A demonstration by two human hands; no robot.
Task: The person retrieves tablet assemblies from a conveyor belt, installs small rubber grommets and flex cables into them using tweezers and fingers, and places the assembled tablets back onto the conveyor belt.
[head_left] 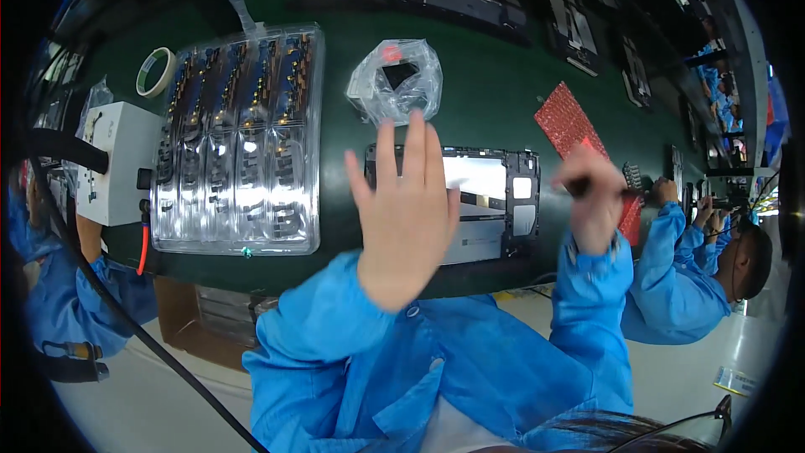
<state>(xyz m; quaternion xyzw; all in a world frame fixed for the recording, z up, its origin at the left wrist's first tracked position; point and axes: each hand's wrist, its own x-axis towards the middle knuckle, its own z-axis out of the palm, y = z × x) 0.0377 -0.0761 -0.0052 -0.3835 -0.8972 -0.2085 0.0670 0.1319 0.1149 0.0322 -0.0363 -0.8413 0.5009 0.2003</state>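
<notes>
Your left hand point(407, 218) is open, palm down and fingers spread, over the left part of a flat, dark-framed device point(521, 218); whether it touches is unclear. The device lies flat on the green table point(495, 105), between your hands, probably for steady support and easy reach from both sides. Your right hand point(591, 201), blurred, is over red bubble wrap point(560, 122), which extends beyond it; you cannot tell from this view whether its fingers grip anything. Just beyond your left fingertips is a crumpled clear plastic bag point(366, 84). To the left of that hand, a clear tray point(314, 159) keeps small parts in separate rows, likely to stop them mixing. Past the tray, a tape roll point(170, 65) rests near its far corner.
</notes>
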